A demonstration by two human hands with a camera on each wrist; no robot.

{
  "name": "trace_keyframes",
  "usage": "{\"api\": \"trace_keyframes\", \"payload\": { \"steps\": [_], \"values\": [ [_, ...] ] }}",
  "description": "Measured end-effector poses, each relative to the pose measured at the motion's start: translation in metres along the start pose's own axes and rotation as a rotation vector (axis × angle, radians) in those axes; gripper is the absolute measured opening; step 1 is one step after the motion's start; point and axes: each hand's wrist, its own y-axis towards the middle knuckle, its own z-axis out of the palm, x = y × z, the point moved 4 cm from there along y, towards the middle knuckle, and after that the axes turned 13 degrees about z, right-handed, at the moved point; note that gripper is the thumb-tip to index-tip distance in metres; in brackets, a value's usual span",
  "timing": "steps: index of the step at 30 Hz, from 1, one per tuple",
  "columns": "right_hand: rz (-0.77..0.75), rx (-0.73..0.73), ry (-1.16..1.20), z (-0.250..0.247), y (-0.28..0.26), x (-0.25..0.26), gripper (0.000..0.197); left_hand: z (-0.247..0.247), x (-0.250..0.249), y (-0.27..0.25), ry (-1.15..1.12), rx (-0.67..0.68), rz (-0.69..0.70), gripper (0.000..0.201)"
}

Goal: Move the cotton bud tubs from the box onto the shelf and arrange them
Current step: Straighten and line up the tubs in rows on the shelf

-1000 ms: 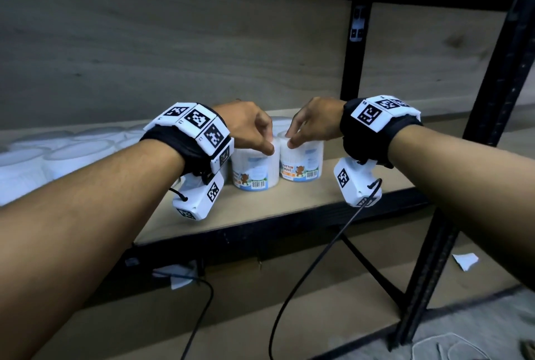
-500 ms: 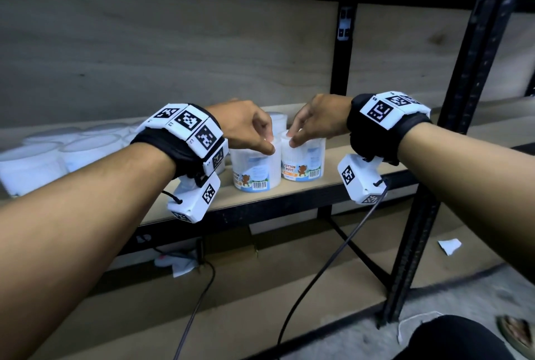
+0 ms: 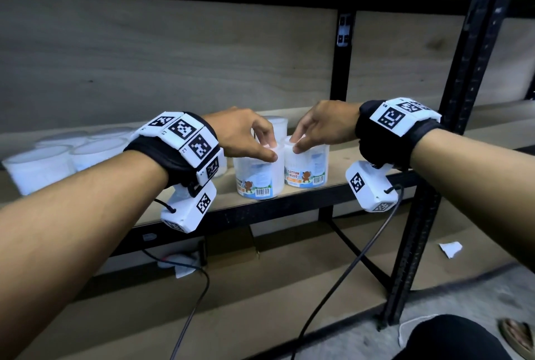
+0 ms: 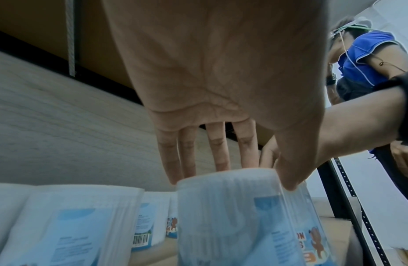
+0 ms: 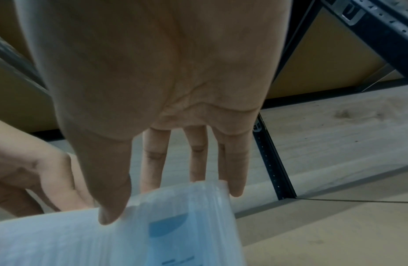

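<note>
Two clear cotton bud tubs with blue bear labels stand side by side near the front of the wooden shelf [image 3: 364, 162]. My left hand [image 3: 267, 149] grips the top rim of the left tub [image 3: 256, 180], thumb in front and fingers behind. The right hand [image 3: 298, 143] holds the top of the right tub [image 3: 308, 170] the same way. In the left wrist view the left hand [image 4: 235, 180] pinches its tub [image 4: 232, 225] at the lid. The right wrist view shows the right hand [image 5: 173, 201] over its tub [image 5: 153, 234]. The box is not in view.
A third tub [image 3: 276, 125] stands just behind the two held ones. Several more tubs [image 3: 43, 162] are grouped at the shelf's left end. A black upright post [image 3: 451, 133] rises at the right. Cables [image 3: 347, 267] hang below the shelf. Another person [image 4: 367, 59] stands to the right.
Both hands stay on the tops of the same two tubs, which keep their place on the shelf. The head view has swung a little, so the post sits nearer the right hand.
</note>
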Motion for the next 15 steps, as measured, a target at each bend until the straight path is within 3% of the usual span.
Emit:
{"api": "trace_keyframes", "payload": {
  "steps": [6,10,15],
  "values": [
    [0.091,0.023,-0.034,-0.007,0.005,0.004,0.046,-0.002,0.004,0.002,0.008,0.128,-0.082,0.053],
    [0.174,0.136,-0.039,-0.004,0.010,0.003,0.044,0.001,0.009,0.002,-0.017,0.181,-0.113,0.048],
    [0.207,0.138,0.043,-0.002,0.019,0.001,0.035,0.000,0.012,0.005,-0.102,0.168,-0.118,0.043]
  ]
}}
